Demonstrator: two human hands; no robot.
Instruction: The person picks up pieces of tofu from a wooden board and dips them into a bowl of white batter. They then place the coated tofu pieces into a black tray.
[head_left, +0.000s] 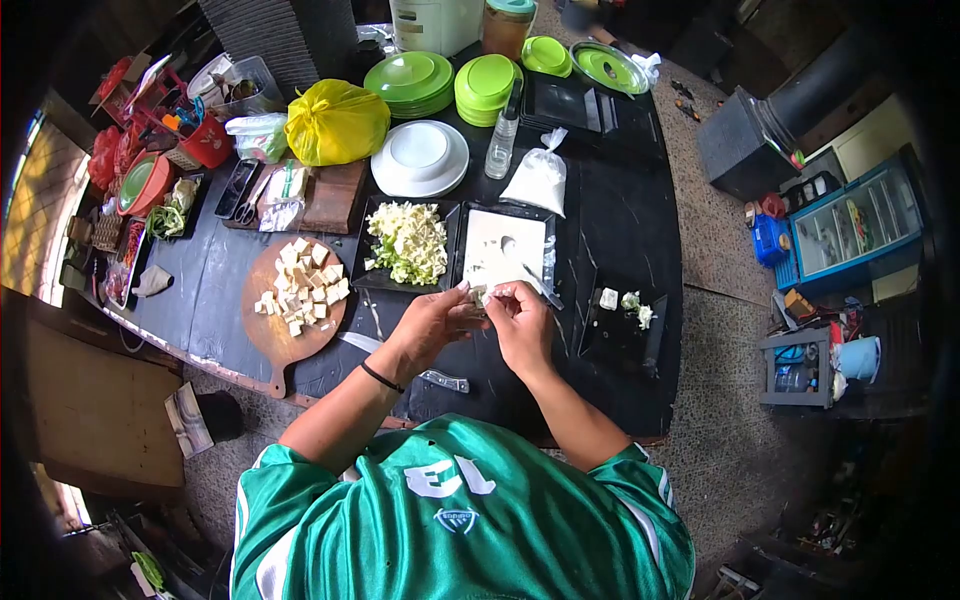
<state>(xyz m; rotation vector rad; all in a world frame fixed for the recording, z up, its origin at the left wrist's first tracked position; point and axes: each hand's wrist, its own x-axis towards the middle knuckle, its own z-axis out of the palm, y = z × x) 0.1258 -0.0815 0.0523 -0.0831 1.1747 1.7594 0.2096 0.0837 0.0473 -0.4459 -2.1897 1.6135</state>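
Note:
My left hand (430, 325) and my right hand (520, 325) meet over the near edge of a square black tray (552, 262). Both hands have their fingers pinched together around something small and pale, mostly hidden by the fingertips. White flour-like powder (490, 235) covers the tray, and a utensil handle (545, 290) sticks out at its right. To the left, a black tray holds chopped cabbage and green pieces (408, 240). Farther left, white cubes (305, 285) lie on a round wooden board (268, 345). A knife (443, 380) rests below my left hand. On the right, a black tray (625, 345) holds small white pieces.
Behind the trays stand white plates (420, 165), a clear bottle (502, 145), a bag of white powder (540, 178) and a yellow bag (337, 122). Green plates (410, 85) are stacked at the back. Scissors (248, 208) lie at the left.

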